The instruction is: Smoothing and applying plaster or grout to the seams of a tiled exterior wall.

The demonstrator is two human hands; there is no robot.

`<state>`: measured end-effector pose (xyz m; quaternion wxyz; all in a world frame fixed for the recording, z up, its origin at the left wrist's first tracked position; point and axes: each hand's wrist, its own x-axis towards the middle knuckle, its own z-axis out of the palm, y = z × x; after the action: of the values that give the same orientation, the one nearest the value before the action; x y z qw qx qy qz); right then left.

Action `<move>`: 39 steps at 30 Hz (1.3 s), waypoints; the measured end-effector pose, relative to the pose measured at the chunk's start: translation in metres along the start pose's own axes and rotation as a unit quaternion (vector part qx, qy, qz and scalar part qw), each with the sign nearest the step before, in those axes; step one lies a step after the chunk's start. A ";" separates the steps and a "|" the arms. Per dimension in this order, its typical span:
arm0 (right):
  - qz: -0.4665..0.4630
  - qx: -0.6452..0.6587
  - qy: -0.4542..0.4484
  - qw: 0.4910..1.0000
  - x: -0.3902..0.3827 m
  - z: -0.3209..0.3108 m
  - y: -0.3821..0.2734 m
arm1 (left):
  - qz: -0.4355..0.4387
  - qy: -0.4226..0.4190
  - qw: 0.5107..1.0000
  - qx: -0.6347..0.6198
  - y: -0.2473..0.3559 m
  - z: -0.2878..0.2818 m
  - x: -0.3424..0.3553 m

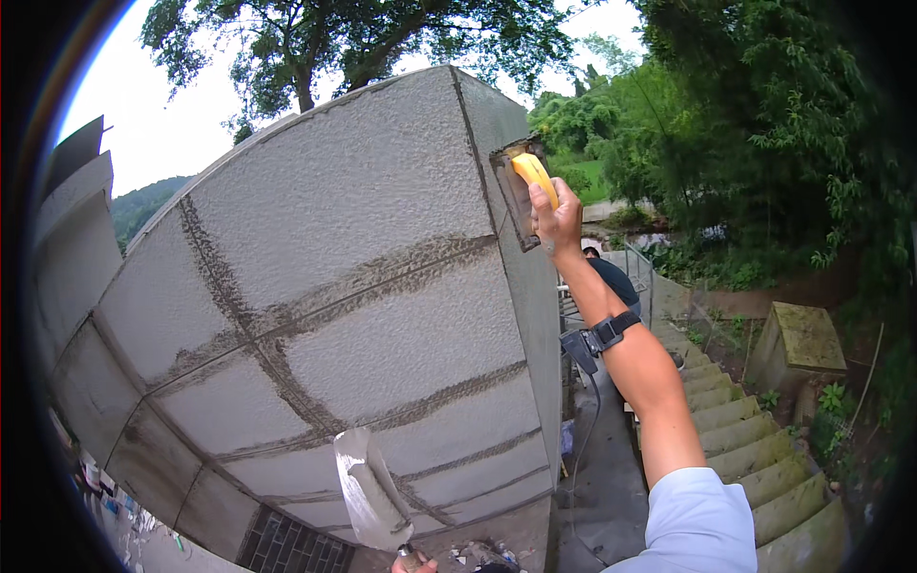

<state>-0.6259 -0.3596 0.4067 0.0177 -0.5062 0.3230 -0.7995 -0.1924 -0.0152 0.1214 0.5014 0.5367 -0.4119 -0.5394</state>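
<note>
My right hand [557, 219] is closed round the yellow handle of a plastering float [516, 202]. The float's flat plate is up at the side face of the grey wall [401, 325], just past its upper right corner edge; whether it presses on the surface is hard to tell. At the lower edge, my left hand [416, 563] grips a trowel [373, 492] by its handle, mostly cut off by the frame. Pale wet plaster covers part of the trowel's blade. Dark bands mark the joint lines across the textured wall.
Mossy concrete steps [764, 449] run down on the right, near a box-like concrete block [795, 346]. Behind my forearm a person in dark clothing [616, 282] is partly hidden. A cable [585, 468] hangs from the strapped device [599, 339] on my right arm. Rubble [482, 554] lies below.
</note>
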 end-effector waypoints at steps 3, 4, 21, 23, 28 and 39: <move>-0.001 -0.014 -0.009 1.000 -0.022 -0.007 0.034 | -0.024 0.001 1.000 0.004 0.001 0.002 0.006; -0.033 -0.045 -0.005 0.998 -0.029 -0.005 0.043 | -0.027 0.001 1.000 0.004 0.003 0.003 0.009; -0.210 -0.105 0.119 0.965 0.144 0.078 -0.023 | -0.024 -0.002 1.000 0.003 0.016 -0.003 0.025; -0.226 -0.126 0.147 0.955 0.168 0.080 -0.027 | -0.027 -0.008 1.000 0.007 0.021 0.001 0.028; -0.099 0.029 0.091 0.990 0.153 0.055 -0.016 | -0.014 -0.027 1.000 0.004 0.016 0.005 0.030; 0.281 0.236 -0.147 0.919 -0.096 -0.062 0.059 | -0.065 -0.069 0.994 0.052 0.009 0.025 0.030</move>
<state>-0.6472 -0.3413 0.2815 0.4075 -0.4875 0.2471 -0.7316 -0.2140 -0.0480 0.1273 0.4073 0.5490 -0.4370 -0.5846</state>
